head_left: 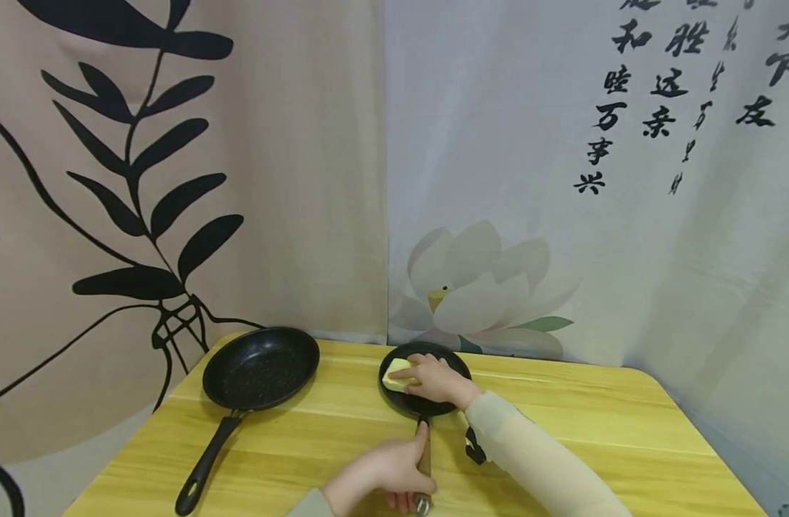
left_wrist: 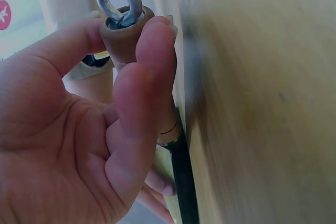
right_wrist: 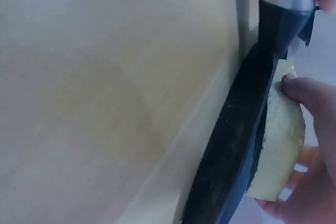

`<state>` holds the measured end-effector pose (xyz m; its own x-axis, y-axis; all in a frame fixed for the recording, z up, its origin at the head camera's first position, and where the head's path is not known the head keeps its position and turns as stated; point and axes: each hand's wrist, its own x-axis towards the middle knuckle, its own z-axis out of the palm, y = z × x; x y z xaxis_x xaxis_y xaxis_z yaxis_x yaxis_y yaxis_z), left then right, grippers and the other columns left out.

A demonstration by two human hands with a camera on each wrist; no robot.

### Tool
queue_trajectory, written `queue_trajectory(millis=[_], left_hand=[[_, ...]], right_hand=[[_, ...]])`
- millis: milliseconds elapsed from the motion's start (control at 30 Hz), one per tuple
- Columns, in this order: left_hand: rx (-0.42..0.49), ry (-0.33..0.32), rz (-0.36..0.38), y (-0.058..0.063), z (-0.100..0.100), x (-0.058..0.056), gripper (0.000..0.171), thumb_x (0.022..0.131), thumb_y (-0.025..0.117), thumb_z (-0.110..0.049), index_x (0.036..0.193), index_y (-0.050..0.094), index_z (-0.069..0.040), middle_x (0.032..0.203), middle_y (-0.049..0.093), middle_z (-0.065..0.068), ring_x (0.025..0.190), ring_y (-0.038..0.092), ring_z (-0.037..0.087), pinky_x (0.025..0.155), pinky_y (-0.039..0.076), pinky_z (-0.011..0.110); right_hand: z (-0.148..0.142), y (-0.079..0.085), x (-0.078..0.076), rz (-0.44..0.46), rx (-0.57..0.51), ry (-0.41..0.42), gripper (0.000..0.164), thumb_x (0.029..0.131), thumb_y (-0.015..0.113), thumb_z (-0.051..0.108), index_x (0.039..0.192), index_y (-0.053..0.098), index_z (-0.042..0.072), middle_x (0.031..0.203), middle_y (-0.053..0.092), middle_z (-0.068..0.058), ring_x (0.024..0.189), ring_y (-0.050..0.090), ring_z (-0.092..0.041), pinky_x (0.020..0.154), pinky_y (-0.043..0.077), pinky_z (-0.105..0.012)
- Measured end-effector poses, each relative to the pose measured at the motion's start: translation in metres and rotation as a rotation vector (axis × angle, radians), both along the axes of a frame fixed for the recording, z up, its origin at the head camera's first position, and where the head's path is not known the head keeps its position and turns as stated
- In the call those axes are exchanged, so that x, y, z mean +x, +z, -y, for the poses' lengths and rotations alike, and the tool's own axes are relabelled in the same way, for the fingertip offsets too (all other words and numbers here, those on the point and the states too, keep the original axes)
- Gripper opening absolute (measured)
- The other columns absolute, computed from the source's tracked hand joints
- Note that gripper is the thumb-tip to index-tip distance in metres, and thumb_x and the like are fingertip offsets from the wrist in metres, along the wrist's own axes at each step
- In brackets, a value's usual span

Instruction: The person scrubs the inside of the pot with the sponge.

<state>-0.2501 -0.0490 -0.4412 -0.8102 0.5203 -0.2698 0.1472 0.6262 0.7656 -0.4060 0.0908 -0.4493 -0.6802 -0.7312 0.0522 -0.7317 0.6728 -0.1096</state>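
Observation:
A small black frying pan (head_left: pixel 433 409) lies toward the back of the table. My left hand (head_left: pixel 397 467) grips its wooden handle (head_left: pixel 426 456), and in the left wrist view the fingers curl round the handle near its metal hanging ring (left_wrist: pixel 119 1). Inside the pan is a pale yellow sponge (head_left: pixel 396 375), held by my right hand (head_left: pixel 436 380). From the right wrist view, the thumb and fingers of that hand grip the sponge (right_wrist: pixel 281 135) at its edges, with its flat face toward the pan (right_wrist: pixel 231 135).
On the left of the wooden table (head_left: pixel 562 409) lies a larger black frying pan (head_left: pixel 261 370), its handle pointing to the front. A small black object (head_left: pixel 474 446) sits by my right sleeve. A printed curtain (head_left: pixel 497 179) hangs behind the table.

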Motion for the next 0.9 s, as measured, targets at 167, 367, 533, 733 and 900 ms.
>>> queue_trajectory(millis=[167,367,533,733,900], left_hand=[[0.005,-0.009,-0.006,0.001,0.0,0.001,0.093,0.082,0.069,-0.021,0.152,0.014,0.006,0.049,0.061,0.007,0.036,0.055,0.018,0.035,0.05,0.035],[-0.054,-0.032,-0.052,-0.02,0.0,-0.011,0.096,0.084,0.069,-0.032,0.153,0.012,0.003,0.05,0.061,0.001,0.036,0.056,0.018,0.035,0.05,0.033],[-0.017,-0.004,-0.049,-0.004,-0.001,0.0,0.095,0.081,0.07,-0.024,0.152,0.014,0.005,0.047,0.059,0.004,0.034,0.054,0.019,0.032,0.047,0.033],[-0.046,-0.003,-0.081,0.002,-0.002,0.005,0.092,0.081,0.068,-0.022,0.151,0.016,0.007,0.046,0.058,0.002,0.034,0.053,0.016,0.032,0.047,0.032],[-0.051,-0.02,-0.07,0.004,-0.001,0.006,0.089,0.084,0.067,-0.022,0.152,0.018,0.005,0.048,0.059,0.003,0.035,0.053,0.016,0.033,0.047,0.031]], right_hand=[[0.001,0.001,-0.006,0.005,-0.008,0.003,0.041,0.096,0.062,0.03,0.137,0.057,0.035,0.144,0.043,-0.019,0.127,0.043,-0.041,0.096,0.037,-0.068],[0.002,0.0,-0.012,0.047,0.003,-0.021,0.041,0.097,0.06,0.031,0.138,0.055,0.037,0.147,0.041,-0.018,0.13,0.041,-0.04,0.099,0.034,-0.068],[0.003,-0.001,-0.016,0.065,0.0,-0.034,0.042,0.097,0.06,0.032,0.138,0.054,0.038,0.147,0.04,-0.017,0.13,0.04,-0.04,0.101,0.031,-0.069],[0.005,-0.003,-0.019,0.071,-0.001,-0.042,0.042,0.098,0.059,0.033,0.139,0.054,0.038,0.148,0.039,-0.017,0.13,0.039,-0.04,0.101,0.032,-0.068],[0.005,-0.003,-0.02,0.072,-0.003,-0.058,0.041,0.098,0.058,0.033,0.139,0.054,0.038,0.148,0.038,-0.017,0.131,0.039,-0.041,0.101,0.032,-0.068]])
